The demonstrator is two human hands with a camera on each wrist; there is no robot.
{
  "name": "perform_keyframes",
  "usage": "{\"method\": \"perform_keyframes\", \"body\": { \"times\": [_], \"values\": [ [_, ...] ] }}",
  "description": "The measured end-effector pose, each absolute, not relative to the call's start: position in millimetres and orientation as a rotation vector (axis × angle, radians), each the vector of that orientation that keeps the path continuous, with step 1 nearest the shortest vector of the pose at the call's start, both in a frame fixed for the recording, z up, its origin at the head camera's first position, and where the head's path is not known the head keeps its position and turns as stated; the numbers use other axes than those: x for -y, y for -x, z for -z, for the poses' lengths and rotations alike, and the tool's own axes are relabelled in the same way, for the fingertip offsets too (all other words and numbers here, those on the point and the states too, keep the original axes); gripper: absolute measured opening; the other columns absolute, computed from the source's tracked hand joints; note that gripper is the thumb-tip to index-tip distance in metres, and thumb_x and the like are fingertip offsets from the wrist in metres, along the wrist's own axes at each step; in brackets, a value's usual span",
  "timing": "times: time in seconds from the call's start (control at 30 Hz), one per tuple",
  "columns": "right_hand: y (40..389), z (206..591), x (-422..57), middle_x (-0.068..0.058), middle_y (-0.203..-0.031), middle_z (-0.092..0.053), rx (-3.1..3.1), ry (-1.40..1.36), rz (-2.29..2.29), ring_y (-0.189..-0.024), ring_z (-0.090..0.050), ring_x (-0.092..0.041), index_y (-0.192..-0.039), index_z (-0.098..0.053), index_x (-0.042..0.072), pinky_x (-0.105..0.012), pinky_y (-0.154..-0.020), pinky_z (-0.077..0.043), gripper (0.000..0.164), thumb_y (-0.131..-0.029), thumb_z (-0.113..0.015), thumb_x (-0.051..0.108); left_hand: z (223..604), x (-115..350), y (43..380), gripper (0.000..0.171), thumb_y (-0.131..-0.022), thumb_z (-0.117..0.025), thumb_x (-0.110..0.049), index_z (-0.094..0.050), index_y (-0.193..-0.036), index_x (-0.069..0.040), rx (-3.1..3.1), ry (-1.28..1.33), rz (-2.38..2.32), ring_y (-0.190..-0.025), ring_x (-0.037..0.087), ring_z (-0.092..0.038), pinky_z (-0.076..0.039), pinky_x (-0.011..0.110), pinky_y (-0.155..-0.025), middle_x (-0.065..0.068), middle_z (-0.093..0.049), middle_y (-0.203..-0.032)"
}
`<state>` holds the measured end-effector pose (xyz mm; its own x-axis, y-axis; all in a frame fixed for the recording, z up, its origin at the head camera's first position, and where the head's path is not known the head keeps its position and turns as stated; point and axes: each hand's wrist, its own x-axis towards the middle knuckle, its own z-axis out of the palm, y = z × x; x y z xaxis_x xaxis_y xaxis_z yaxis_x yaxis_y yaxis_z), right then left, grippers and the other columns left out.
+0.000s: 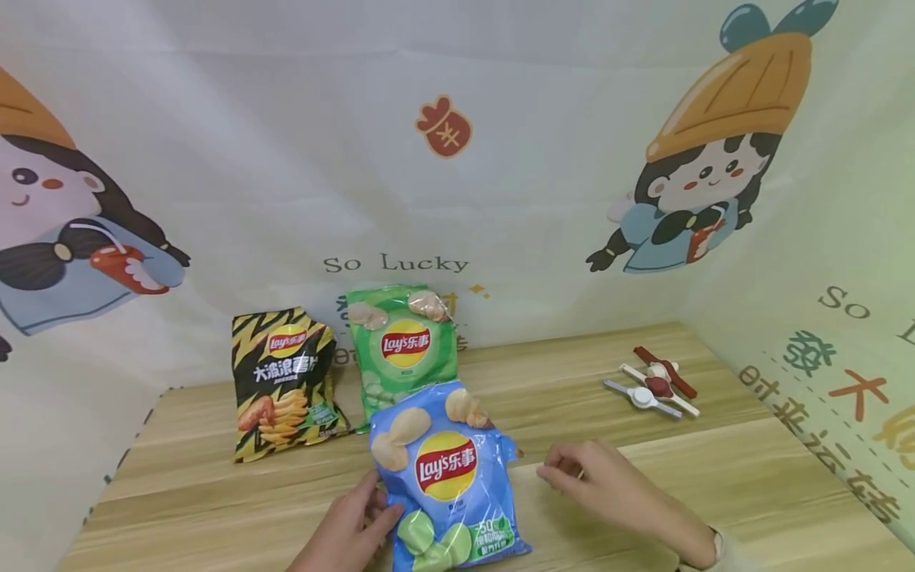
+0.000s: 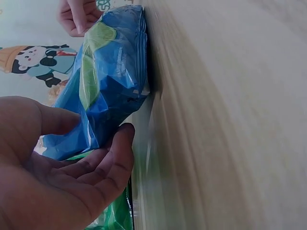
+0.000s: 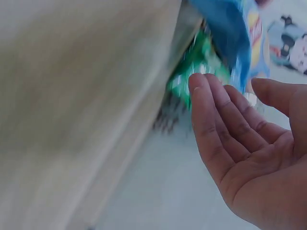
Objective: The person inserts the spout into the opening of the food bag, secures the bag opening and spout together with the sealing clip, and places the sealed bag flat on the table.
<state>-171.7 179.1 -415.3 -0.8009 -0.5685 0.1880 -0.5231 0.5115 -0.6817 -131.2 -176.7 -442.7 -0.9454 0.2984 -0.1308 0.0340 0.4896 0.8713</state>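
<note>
A blue Lay's chip bag [image 1: 457, 477] leans toward the front of the wooden table, its label facing up. My left hand [image 1: 350, 524] grips its left edge; in the left wrist view the thumb [image 2: 60, 120] lies on the front and the fingers [image 2: 117, 163] curl behind it. To the right of the bag, apart from it, my right hand [image 1: 608, 488] hovers with loosely bent fingers and nothing in them. The right wrist view shows that palm [image 3: 261, 158] bare. Behind stand a green Lay's bag [image 1: 403, 349], partly covered by the blue one, and a black-and-yellow Lay's bag [image 1: 282, 381].
Several wristwatch-like bands, grey [image 1: 643, 397], white with a dark red face [image 1: 659, 387] and dark red [image 1: 665, 372], lie at the table's right rear. A printed cloth [image 1: 529, 199] hangs behind the table [image 1: 550, 373] and along its sides.
</note>
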Motion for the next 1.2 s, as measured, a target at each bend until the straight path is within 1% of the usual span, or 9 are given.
{"method": "perform_keyframes", "body": {
  "times": [0.13,0.3,0.4,0.63,0.7,0.9,1.03,1.13,1.2],
  "values": [
    [186,405,-201,0.005,-0.081,-0.070,-2.919,0.906,0.989,-0.072,-0.063,-0.003,-0.093,-0.070,0.009,-0.023,-0.064,-0.053,0.014,-0.099,-0.063,0.020,441,177,133,0.061,-0.100,-0.062,-0.027,-0.037,-0.144,0.007,-2.465,-0.245,-1.440,-0.081,0.018,-0.059,-0.050,0.028,-0.065,0.002,-0.063,-0.092],
    [200,399,-225,-0.005,-0.092,-0.072,-3.212,0.854,0.712,-0.082,-0.070,-0.021,-0.097,-0.070,0.005,-0.032,-0.065,-0.056,0.009,-0.094,-0.069,0.013,439,175,131,0.059,-0.099,-0.063,-0.024,-0.039,-0.142,0.009,-2.552,-0.281,-1.424,-0.091,0.017,-0.062,-0.053,0.029,-0.074,0.005,-0.065,-0.102],
    [207,396,-236,-0.014,-0.101,-0.072,-3.315,0.850,0.601,-0.088,-0.069,-0.031,-0.102,-0.069,-0.001,-0.039,-0.067,-0.056,0.018,-0.090,-0.074,0.012,436,173,129,0.054,-0.098,-0.064,-0.019,-0.044,-0.140,0.008,-2.642,-0.273,-1.410,-0.093,0.017,-0.062,-0.053,0.029,-0.077,0.006,-0.065,-0.105],
    [224,403,-254,-0.027,-0.110,-0.066,-3.414,0.787,0.460,-0.089,-0.063,-0.038,-0.112,-0.065,-0.008,-0.044,-0.066,-0.052,0.033,-0.086,-0.076,0.009,414,169,126,0.042,-0.096,-0.066,-0.015,-0.056,-0.134,0.000,-2.888,-0.102,-1.191,-0.089,0.014,-0.062,-0.054,0.034,-0.073,0.003,-0.067,-0.106],
    [227,405,-257,-0.029,-0.112,-0.065,-3.418,0.759,0.427,-0.095,-0.062,-0.044,-0.115,-0.063,-0.010,-0.050,-0.071,-0.053,0.038,-0.085,-0.076,0.009,405,169,124,0.037,-0.095,-0.067,-0.015,-0.061,-0.129,-0.003,-2.968,-0.083,-1.097,-0.087,0.013,-0.062,-0.054,0.034,-0.071,0.003,-0.067,-0.107],
    [235,414,-264,-0.027,-0.103,-0.066,-3.400,0.703,0.373,-0.090,-0.061,-0.044,-0.109,-0.064,-0.009,-0.052,-0.073,-0.052,0.035,-0.082,-0.079,0.008,385,165,116,0.027,-0.094,-0.069,-0.018,-0.066,-0.120,-0.012,-3.105,-0.155,-0.966,-0.089,0.012,-0.060,-0.052,0.034,-0.074,0.002,-0.067,-0.111],
    [240,418,-266,-0.020,-0.090,-0.066,-3.380,0.736,0.407,-0.081,-0.063,-0.034,-0.100,-0.066,-0.006,-0.044,-0.065,-0.052,0.027,-0.079,-0.080,0.003,378,158,114,0.020,-0.093,-0.070,-0.017,-0.067,-0.114,-0.016,-3.178,-0.294,-0.950,-0.087,0.011,-0.061,-0.053,0.033,-0.074,-0.001,-0.067,-0.108],
    [241,420,-266,-0.014,-0.083,-0.065,-3.359,0.738,0.416,-0.071,-0.059,-0.024,-0.097,-0.066,-0.004,-0.037,-0.057,-0.048,0.024,-0.078,-0.079,0.001,377,152,114,0.018,-0.093,-0.071,-0.017,-0.067,-0.110,-0.017,-3.221,-0.411,-0.932,-0.086,0.011,-0.062,-0.053,0.033,-0.073,-0.002,-0.067,-0.103],
    [242,423,-265,-0.013,-0.082,-0.063,-3.365,0.727,0.406,-0.069,-0.056,-0.022,-0.098,-0.065,-0.004,-0.036,-0.056,-0.047,0.026,-0.078,-0.080,0.002,376,148,114,0.019,-0.094,-0.070,-0.018,-0.066,-0.112,-0.017,-3.211,-0.450,-0.925,-0.087,0.010,-0.062,-0.053,0.034,-0.076,-0.003,-0.066,-0.104]
  ]
}}
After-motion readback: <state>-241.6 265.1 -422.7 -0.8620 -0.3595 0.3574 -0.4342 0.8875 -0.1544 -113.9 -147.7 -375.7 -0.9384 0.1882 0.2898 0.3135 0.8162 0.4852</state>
